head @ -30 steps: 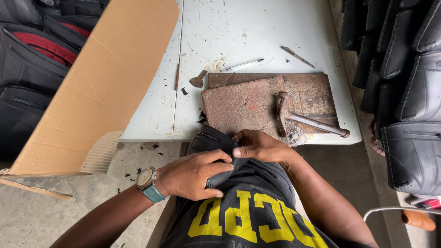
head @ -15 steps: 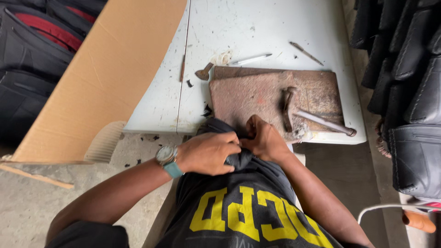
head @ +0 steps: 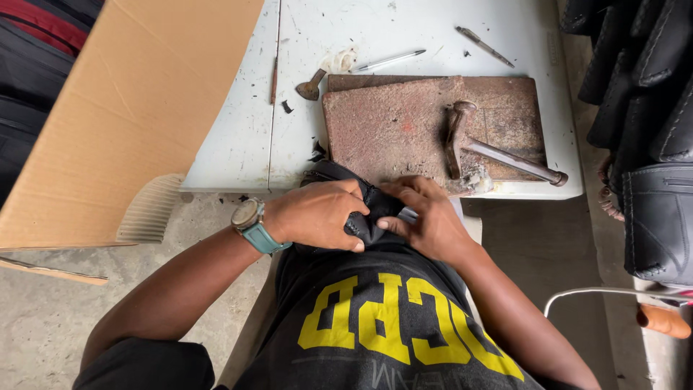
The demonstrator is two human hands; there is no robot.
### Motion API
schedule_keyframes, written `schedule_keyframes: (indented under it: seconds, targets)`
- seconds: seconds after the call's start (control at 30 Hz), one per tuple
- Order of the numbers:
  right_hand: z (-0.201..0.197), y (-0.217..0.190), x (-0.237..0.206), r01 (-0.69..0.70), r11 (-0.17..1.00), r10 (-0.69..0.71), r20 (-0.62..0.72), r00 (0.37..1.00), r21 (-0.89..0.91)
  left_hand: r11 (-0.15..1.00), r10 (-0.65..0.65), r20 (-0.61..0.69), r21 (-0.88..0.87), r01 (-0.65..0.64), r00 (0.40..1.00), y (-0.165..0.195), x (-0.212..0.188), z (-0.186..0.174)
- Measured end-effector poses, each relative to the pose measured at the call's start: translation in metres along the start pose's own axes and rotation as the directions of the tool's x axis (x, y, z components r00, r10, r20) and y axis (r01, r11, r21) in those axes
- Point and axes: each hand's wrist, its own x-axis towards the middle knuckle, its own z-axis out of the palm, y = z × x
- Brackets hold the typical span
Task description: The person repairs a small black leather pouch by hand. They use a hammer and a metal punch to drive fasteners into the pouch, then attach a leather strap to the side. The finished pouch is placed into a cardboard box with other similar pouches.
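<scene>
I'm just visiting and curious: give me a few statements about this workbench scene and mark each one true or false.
1. Both hands grip a black leather piece at the table's near edge. True: the left hand and right hand pinch the black leather piece between them.
2. The hammer is in the right hand. False: the hammer lies untouched on the reddish slab.
3. A watch with a teal strap sits on the left wrist. True: the watch shows there.
4. The cardboard sheet lies to the right of the slab. False: the cardboard sheet is on the left.
5. A pen lies on the white table beyond the slab. True: the pen rests on the white table.
</scene>
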Motion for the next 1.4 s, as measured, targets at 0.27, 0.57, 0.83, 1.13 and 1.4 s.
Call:
schedule_keyframes:
  seconds: [0.27, 0.57, 0.83, 1.13, 1.4]
  targets:
    - [0.012, -0.002, 0.012, -0.011, 0.987, 0.012, 0.001, 1.0, -0.159, 0.921, -0.295, -0.092, 0.24, 0.308, 0.951, -0.041, 0.02, -0.012]
    - [0.022, 0.009, 0.005, 0.043, 0.987, -0.051, -0.054, 0.997, -0.152, 0.991, -0.086, -0.107, 0.091, 0.096, 0.991, -0.07, 0.062, -0.014]
    - [-0.007, -0.036, -0.001, 0.155, 0.982, -0.152, -0.038, 0.988, 0.108, 0.986, -0.136, -0.188, 0.07, 0.151, 0.973, -0.069, 0.076, -0.013]
    - [0.036, -0.051, 0.014, 0.08, 0.994, -0.076, 0.062, 0.995, -0.076, 0.979, -0.162, -0.121, 0.107, 0.176, 0.979, -0.067, 0.08, -0.019]
    - [0.046, -0.04, 0.007, 0.193, 0.971, -0.194, 0.004, 0.981, -0.145, 0.99, -0.138, -0.446, -0.029, 0.14, 0.884, -0.107, 0.045, -0.054]
